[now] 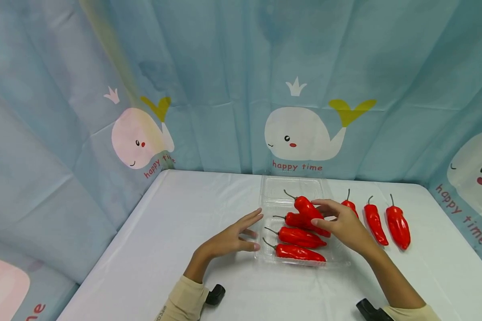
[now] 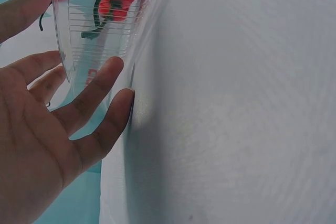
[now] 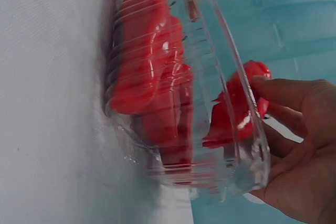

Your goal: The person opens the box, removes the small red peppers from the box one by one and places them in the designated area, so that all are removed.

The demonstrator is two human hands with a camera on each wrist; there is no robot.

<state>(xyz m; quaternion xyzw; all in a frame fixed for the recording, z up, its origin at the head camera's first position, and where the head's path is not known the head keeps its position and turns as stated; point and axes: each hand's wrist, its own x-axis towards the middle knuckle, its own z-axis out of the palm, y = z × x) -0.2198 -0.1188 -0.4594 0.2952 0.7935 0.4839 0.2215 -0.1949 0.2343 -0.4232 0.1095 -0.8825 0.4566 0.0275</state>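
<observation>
red pepper pinched over the open box!

and there it is, the red pepper (image 1: 304, 206), slanting over the clear box (image 1: 267, 245), stem pointing up to the far left! the right hand (image 1: 344, 224) has it clamped, thumb on the near side and fingers on the far side, around its right-hand portion, the stem end sticking out clear of the grip. just beneath, three boxed peppers (image 1: 300, 237) lie in a row, stems left; whether the held one touches the nearest, i can't tell. over at the box's left wall, the left hand (image 1: 230, 238), fingers spread apart, holding nothing, tips right at the plastic! behind, the lid (image 1: 274, 191) lies open. to the right, three loose peppers (image 1: 374, 224) on the white table (image 1: 209, 200), and beyond, a blue whale-print curtain (image 1: 217, 67).
</observation>
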